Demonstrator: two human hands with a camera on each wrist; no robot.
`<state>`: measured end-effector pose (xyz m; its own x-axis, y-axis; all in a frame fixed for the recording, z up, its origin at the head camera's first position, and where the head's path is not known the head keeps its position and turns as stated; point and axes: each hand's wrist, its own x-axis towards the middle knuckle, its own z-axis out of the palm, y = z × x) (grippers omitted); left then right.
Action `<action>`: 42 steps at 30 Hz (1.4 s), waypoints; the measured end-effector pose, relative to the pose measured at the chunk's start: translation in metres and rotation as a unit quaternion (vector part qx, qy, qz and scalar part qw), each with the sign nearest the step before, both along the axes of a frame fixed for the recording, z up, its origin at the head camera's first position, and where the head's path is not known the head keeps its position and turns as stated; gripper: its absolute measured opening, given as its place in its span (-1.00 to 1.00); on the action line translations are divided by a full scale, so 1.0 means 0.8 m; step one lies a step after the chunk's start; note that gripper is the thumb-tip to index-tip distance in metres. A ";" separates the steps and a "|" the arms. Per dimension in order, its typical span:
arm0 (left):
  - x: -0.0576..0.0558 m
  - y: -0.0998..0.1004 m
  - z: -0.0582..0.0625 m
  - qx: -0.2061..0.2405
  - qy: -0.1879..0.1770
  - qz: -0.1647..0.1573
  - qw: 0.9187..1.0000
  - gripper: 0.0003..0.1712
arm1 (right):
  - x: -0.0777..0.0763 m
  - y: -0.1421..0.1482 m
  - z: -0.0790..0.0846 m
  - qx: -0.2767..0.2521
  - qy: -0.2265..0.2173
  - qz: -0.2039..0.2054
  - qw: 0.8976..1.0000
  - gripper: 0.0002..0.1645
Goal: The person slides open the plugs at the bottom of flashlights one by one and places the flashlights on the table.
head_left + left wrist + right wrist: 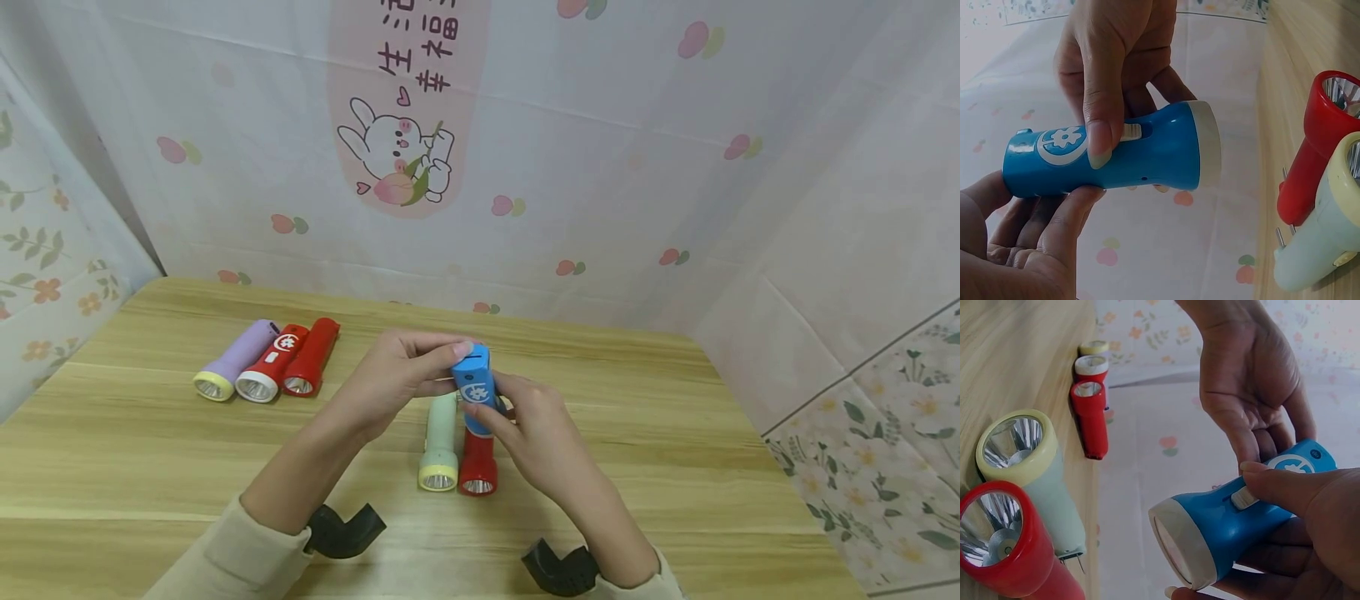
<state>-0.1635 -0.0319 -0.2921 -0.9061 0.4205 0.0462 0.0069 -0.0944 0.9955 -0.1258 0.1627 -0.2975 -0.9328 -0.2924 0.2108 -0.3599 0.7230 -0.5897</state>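
A blue flashlight (477, 392) with a white rim and a white flower emblem is held up above the table in both hands. My left hand (390, 375) pinches its tail end, thumb on the end face and fingers beneath. Around the body curls my right hand (538, 421), its thumb beside the white sliding switch (1244, 498). Below lie a mint-green flashlight (441, 437) with a pale yellow rim and a red flashlight (477, 467), side by side with lenses towards me. In the left wrist view, thin metal prongs (1280, 237) stick out near their tails.
At the left back of the wooden table (637, 433) lie a lilac flashlight (243, 350), a red one with a white rim (276, 362) and a plain red one (315, 354). A printed curtain (585, 192) hangs behind the table. Black curved pieces (345, 532) sit at both wrists.
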 end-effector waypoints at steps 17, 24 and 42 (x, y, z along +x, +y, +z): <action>0.001 -0.002 0.000 -0.001 0.000 -0.008 1.000 -0.57 | 0.005 -0.002 0.004 0.005 -0.008 -0.003 1.000 -0.61; 0.001 -0.002 0.000 -0.008 0.001 -0.010 1.000 -0.58 | 0.004 -0.002 0.003 0.011 -0.008 -0.009 1.000 -0.63; -0.004 -0.014 0.000 -0.014 0.030 -0.101 0.994 -0.52 | 0.001 0.006 0.001 -0.001 -0.012 0.005 1.000 -0.60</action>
